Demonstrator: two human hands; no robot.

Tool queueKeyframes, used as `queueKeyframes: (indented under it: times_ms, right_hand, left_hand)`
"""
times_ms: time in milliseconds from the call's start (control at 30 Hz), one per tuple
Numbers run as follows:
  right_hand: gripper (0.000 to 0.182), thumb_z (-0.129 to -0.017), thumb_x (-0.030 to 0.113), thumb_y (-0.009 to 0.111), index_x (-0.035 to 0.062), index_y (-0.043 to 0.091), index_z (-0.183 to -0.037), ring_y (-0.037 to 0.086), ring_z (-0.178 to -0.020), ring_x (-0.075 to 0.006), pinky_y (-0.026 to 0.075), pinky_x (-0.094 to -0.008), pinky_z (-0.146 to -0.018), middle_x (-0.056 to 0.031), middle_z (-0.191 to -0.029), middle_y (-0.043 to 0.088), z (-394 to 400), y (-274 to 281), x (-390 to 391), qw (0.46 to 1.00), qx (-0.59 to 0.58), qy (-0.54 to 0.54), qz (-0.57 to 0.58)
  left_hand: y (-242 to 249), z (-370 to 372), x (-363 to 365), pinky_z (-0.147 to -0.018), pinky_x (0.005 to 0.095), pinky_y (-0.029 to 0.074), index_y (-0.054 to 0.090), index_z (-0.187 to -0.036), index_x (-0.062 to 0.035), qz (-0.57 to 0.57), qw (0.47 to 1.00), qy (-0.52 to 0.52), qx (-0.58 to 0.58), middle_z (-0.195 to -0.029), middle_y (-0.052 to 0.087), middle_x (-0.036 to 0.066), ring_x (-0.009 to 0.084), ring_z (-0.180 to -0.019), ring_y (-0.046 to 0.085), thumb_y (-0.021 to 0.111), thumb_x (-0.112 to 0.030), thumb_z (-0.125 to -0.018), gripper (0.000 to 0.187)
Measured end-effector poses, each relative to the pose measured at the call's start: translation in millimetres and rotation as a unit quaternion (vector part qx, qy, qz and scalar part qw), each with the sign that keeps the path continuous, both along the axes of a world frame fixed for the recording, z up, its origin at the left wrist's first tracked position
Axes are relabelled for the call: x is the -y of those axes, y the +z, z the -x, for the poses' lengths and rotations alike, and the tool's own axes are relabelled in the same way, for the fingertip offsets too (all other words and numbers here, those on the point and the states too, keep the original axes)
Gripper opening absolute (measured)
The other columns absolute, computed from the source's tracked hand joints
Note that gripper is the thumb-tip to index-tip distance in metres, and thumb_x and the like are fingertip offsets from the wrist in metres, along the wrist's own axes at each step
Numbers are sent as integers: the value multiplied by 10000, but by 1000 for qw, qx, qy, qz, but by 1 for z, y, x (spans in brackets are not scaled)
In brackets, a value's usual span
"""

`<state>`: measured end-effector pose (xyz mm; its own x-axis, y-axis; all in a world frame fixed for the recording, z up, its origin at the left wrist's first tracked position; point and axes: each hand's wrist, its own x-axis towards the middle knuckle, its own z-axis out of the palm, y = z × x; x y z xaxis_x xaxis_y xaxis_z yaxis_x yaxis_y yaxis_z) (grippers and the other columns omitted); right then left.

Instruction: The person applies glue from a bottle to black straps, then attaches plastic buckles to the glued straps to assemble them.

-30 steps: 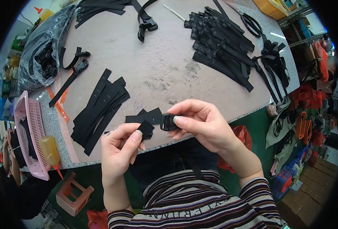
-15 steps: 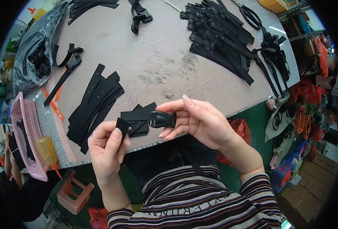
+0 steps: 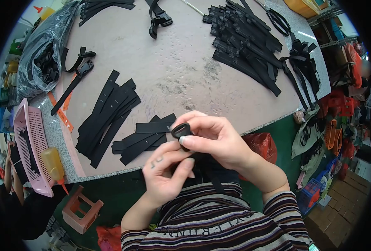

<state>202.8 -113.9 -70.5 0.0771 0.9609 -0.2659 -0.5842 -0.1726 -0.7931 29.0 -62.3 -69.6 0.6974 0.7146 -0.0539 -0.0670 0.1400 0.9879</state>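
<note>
My right hand [image 3: 219,140] grips a black plastic buckle [image 3: 180,130] between thumb and fingers, its loop end tipped up towards me. Just below it, my left hand [image 3: 166,169] is closed in a pinch against the buckle's lower side. The black strap it was holding is now almost wholly hidden by the fingers. Beyond my hands, a small fan of black strap pieces [image 3: 145,140] lies at the table's near edge. A larger pile of black straps [image 3: 108,117] is to its left.
A big stack of black straps [image 3: 246,46] lies at the right back, with scissors [image 3: 278,21] beyond. Buckled straps [image 3: 160,20] sit at the back. On the left are a plastic bag of buckles [image 3: 47,62], a pink basket [image 3: 34,146] and a yellow bottle [image 3: 52,163].
My left hand has moved right, bringing the strap end to the buckle. My right hand has turned the buckle upward and closed its fingers round it. The view has shifted slightly.
</note>
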Motion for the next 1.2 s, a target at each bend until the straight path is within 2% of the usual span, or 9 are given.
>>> queueKeyframes:
  times_ms: [67, 133, 167, 267, 367, 667, 967, 1100, 1200]
  right_hand:
    - [198, -949, 69, 630, -45, 643, -1110, 604, -993, -91, 499, -245, -855, -71, -1064, 648, 2, 14, -1, 999, -41, -17, 14]
    - [204, -948, 77, 627, -57, 638, -1101, 614, -990, -99, 505, -251, -855, -92, -1062, 666, -8, 26, 5, 996, 91, 0, 7]
    - [205, -919, 72, 661, -57, 641, -1077, 653, -865, -102, 532, -252, -793, -97, -982, 697, -8, 19, 9, 980, 198, -23, -10]
    - [184, -882, -10, 682, -41, 653, -1061, 674, -852, -120, 546, -243, -739, -104, -971, 708, -14, 33, 10, 951, 304, 42, 34]
    - [196, -832, 2, 741, -51, 672, -1008, 688, -768, -117, 552, -232, -664, -100, -919, 714, -3, 27, 6, 924, 378, -23, -53]
    - [220, -817, 91, 762, 0, 646, -981, 695, -650, -218, 532, -295, -551, -118, -794, 690, 5, 17, 7, 814, 563, -53, -136]
    - [217, -809, 84, 757, 10, 644, -980, 676, -616, -234, 517, -308, -529, -96, -755, 681, 12, 16, 7, 820, 543, -89, -155]
    - [228, -796, 79, 756, 13, 638, -979, 664, -610, -251, 523, -318, -535, -94, -748, 674, 20, 12, 9, 763, 610, -87, -195]
    - [218, -797, 76, 755, 15, 641, -973, 665, -607, -247, 524, -317, -536, -98, -746, 673, 15, 18, 6, 786, 583, -90, -182]
  left_hand:
    - [3, 0, -3, -525, 208, 517, 664, -991, 69, -17, 1000, 14, -15, -1032, 621, 148, 104, -657, 627, 634, 73, -875, 119]
    - [20, 15, -15, -502, 201, 486, 671, -996, 53, -42, 995, 52, -70, -925, 654, 120, 88, -601, 610, 639, 59, -876, 125]
    - [27, 23, -18, -486, 199, 461, 681, -988, 31, -68, 987, 86, -117, -763, 666, 79, 74, -542, 585, 639, 42, -878, 118]
    - [40, 18, -31, -475, 226, 451, 696, -997, 11, -295, 938, 87, -158, -696, 659, 73, 116, -518, 598, 684, 52, -827, 175]
    - [37, 3, -33, -469, 262, 445, 701, -991, -2, -440, 874, 73, -191, -652, 613, 72, 160, -487, 571, 734, 44, -778, 221]
    - [42, 3, -27, -484, 271, 462, 691, -959, 18, -457, 858, 40, -232, -682, 634, 83, 174, -519, 600, 726, 49, -757, 208]
    - [41, 3, -27, -476, 285, 478, 678, -937, 25, -451, 866, 62, -207, -669, 633, 86, 190, -509, 604, 727, 33, -757, 186]
    - [43, 2, -28, -479, 286, 473, 680, -938, 19, -444, 867, 50, -221, -665, 631, 87, 196, -509, 603, 736, 22, -757, 189]
    - [45, 0, -31, -469, 282, 448, 689, -986, 10, -438, 864, 49, -244, -659, 626, 83, 192, -497, 583, 729, 19, -769, 221]
